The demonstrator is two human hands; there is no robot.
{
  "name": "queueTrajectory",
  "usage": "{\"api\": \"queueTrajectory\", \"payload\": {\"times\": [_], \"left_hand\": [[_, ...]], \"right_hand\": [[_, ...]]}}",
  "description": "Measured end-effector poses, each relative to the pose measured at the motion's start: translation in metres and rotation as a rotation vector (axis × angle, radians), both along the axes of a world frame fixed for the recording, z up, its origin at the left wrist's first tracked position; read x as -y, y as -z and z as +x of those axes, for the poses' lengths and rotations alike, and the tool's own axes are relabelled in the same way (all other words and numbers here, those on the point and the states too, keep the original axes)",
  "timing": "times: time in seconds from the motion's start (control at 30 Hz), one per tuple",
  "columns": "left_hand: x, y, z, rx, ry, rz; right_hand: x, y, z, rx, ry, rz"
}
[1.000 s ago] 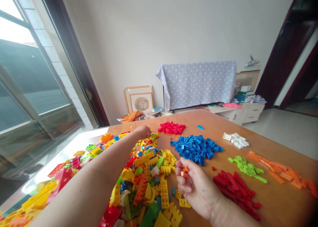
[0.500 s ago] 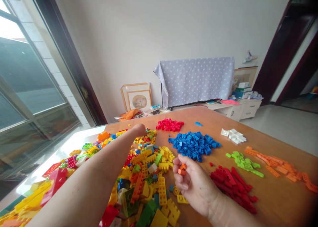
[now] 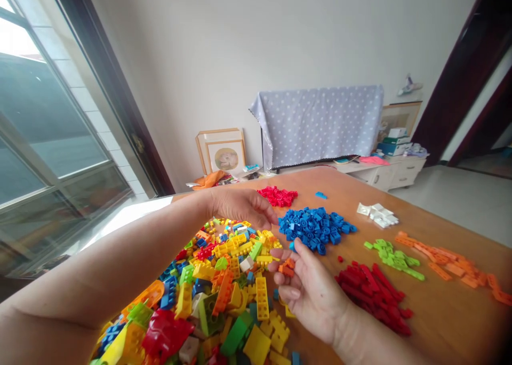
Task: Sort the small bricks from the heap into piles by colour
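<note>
My right hand (image 3: 310, 293) is palm up with its fingers curled round several small orange bricks (image 3: 287, 267). Above the far side of the mixed brick pile (image 3: 236, 250), my left hand (image 3: 250, 209) points right with its fingers bent together; whatever they hold is hidden. Its fingertips are close to the left edge of the blue brick pile (image 3: 316, 227). A small red brick pile (image 3: 280, 196) lies just behind my left hand. Dark red long bricks (image 3: 372, 295) lie beside my right wrist.
Light green bricks (image 3: 394, 257), orange bricks (image 3: 456, 266) and white bricks (image 3: 379, 215) form separate groups on the right of the brown table (image 3: 436, 317). One blue piece (image 3: 320, 195) lies near the back edge. A low white cabinet (image 3: 400, 174) stands beyond.
My left hand has moved right from the far part of the mixed pile towards the blue pile. My right hand still holds orange bricks, its fingers a little more spread.
</note>
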State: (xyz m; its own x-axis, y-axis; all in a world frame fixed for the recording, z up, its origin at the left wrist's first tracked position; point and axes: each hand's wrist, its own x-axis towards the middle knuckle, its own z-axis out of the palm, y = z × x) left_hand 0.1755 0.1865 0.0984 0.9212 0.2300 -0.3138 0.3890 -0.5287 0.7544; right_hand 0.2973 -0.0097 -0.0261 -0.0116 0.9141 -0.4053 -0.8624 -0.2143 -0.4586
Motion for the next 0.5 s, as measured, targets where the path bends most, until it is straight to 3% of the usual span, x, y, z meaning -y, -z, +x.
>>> {"api": "queueTrajectory", "payload": {"times": [0.1,0.13,0.2,0.3,0.4,0.5], "left_hand": [[-0.014,0.007,0.004,0.047,-0.032,0.033],[-0.027,0.013,0.005,0.073,-0.095,0.114],[-0.058,0.027,0.007,0.006,-0.314,0.46],[-0.101,0.05,0.006,-0.063,-0.468,0.665],[-0.126,0.074,0.005,-0.149,-0.504,0.785],[-0.135,0.098,0.01,-0.25,-0.475,0.845]], "right_hand": [[0.001,-0.001,0.0,0.013,-0.004,0.008],[0.001,0.0,0.0,0.023,-0.007,0.009],[0.002,0.001,-0.001,0.049,-0.017,0.015],[0.002,0.005,-0.003,0.082,-0.04,0.022],[0.001,0.007,-0.006,0.098,-0.049,0.02],[0.0,0.009,-0.006,0.1,-0.058,0.028]]}}
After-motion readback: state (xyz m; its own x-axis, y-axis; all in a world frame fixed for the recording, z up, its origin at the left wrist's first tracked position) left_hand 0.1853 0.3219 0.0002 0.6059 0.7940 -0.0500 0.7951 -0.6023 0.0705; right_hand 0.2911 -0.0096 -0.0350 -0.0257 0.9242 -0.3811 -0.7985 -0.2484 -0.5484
